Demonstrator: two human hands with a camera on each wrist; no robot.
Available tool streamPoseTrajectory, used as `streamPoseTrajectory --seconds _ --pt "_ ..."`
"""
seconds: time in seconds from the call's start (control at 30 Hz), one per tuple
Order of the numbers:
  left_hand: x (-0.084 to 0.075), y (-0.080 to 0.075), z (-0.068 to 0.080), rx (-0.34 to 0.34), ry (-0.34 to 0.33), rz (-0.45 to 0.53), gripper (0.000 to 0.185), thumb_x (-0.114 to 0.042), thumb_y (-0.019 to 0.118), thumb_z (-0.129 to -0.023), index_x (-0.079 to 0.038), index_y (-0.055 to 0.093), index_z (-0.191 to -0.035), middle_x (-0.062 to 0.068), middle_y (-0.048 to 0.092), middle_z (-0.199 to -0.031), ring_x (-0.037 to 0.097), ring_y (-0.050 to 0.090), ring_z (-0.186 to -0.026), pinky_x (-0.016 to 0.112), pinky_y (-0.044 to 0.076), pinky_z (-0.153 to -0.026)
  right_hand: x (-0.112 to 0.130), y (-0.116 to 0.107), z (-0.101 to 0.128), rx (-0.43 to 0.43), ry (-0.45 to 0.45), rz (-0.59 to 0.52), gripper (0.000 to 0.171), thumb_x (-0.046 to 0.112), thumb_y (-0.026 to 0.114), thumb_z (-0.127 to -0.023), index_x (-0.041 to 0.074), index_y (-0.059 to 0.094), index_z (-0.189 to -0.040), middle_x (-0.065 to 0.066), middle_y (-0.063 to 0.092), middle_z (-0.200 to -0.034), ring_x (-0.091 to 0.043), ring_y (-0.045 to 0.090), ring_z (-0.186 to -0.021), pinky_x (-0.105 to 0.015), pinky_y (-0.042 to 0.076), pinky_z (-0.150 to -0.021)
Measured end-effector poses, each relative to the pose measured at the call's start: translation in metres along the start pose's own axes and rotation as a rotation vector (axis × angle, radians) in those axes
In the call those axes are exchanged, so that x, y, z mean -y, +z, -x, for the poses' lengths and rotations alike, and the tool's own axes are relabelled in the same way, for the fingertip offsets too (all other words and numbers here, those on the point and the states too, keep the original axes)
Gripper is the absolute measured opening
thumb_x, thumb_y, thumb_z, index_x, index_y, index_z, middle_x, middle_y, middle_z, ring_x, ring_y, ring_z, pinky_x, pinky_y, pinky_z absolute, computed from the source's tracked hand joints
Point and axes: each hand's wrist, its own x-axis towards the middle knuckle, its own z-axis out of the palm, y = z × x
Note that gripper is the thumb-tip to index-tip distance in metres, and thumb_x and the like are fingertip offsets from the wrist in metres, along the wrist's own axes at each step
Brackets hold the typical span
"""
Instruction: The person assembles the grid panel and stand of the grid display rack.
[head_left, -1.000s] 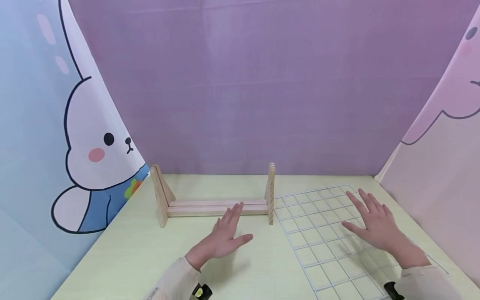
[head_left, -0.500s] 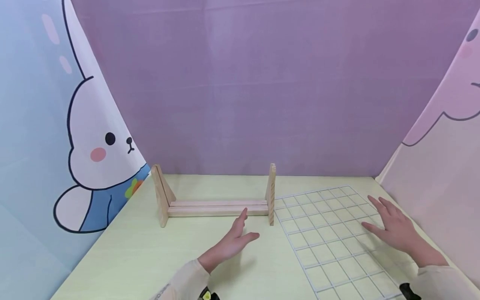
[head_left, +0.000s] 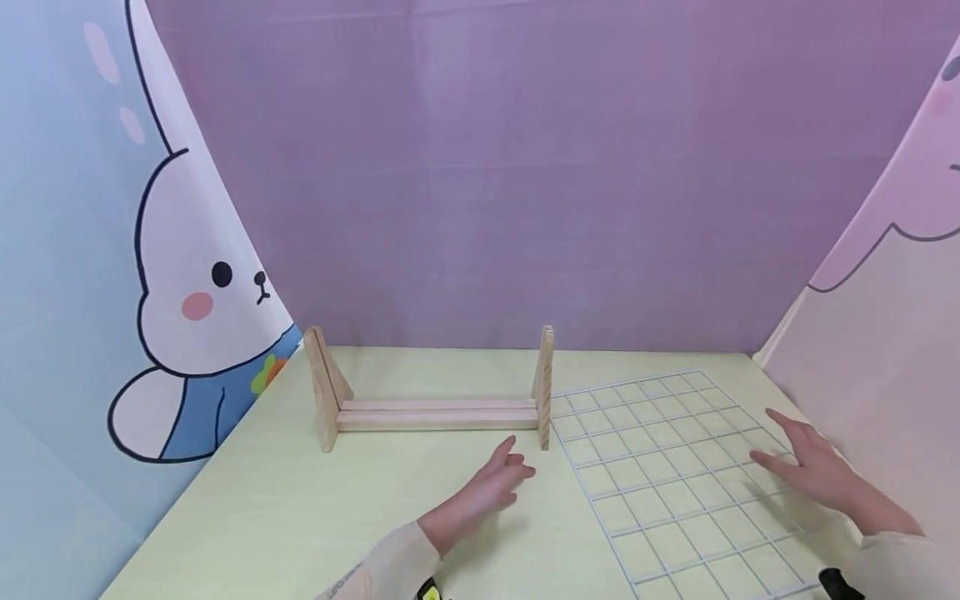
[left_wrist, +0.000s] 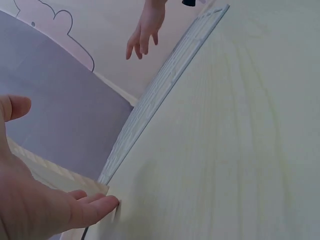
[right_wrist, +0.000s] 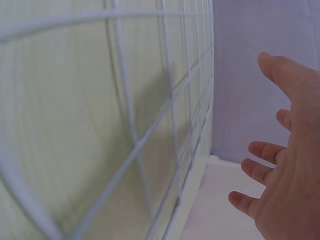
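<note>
A white wire grid panel [head_left: 591, 498] lies flat on the right part of the pale table. Above its right edge hovers my right hand [head_left: 813, 471], fingers spread and holding nothing; the right wrist view shows the palm [right_wrist: 295, 160] beside the wires. Left of the panel stands a wooden stand [head_left: 438, 422] with two upright side pieces joined by low grooved rails. My left hand [head_left: 487, 492] is over the table in front of the stand's right end, fingers extended and nothing in it. In the left wrist view its thumb and fingers [left_wrist: 95, 210] are apart.
The pale wood-grain table [head_left: 247, 508] extends in front of the stand. A purple cloth backdrop [head_left: 480, 175] rises behind it. Side cloths with cartoon prints, a rabbit [head_left: 202, 250] on the left and a pink figure [head_left: 907, 192] on the right, border the table.
My right hand has moved right, from over the grid panel to its right edge. My left hand has moved right and nearer, away from the stand's rails, turning sideways. Stand and panel stay put.
</note>
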Motion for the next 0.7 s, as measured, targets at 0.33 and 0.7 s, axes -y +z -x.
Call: streamPoseTrajectory --seconds 0.33,0.7 --pt "0.012 0.010 -0.005 0.086 -0.034 0.209 0.083 -0.020 0.054 -0.094 0.007 0.003 -0.155 0.032 0.034 -0.149 0.049 0.034 -0.137 0.056 0.037 -0.108 -0.022 -0.001 0.003 0.054 0.109 -0.101 0.072 0.030 0.048 -0.103 -0.027 0.019 -0.138 -0.053 0.031 -0.124 -0.062 0.034 -0.111 -0.074 0.035 -0.084" --pt "0.017 0.026 -0.011 0.129 -0.132 0.436 0.079 -0.027 0.055 -0.096 0.013 0.012 -0.149 0.042 0.036 -0.141 0.054 0.035 -0.135 0.057 0.036 -0.108 -0.050 -0.009 0.015 0.168 0.261 -0.150 0.078 0.040 0.028 -0.107 -0.031 0.013 -0.135 -0.057 0.027 -0.125 -0.066 0.037 -0.112 -0.070 0.039 -0.087"
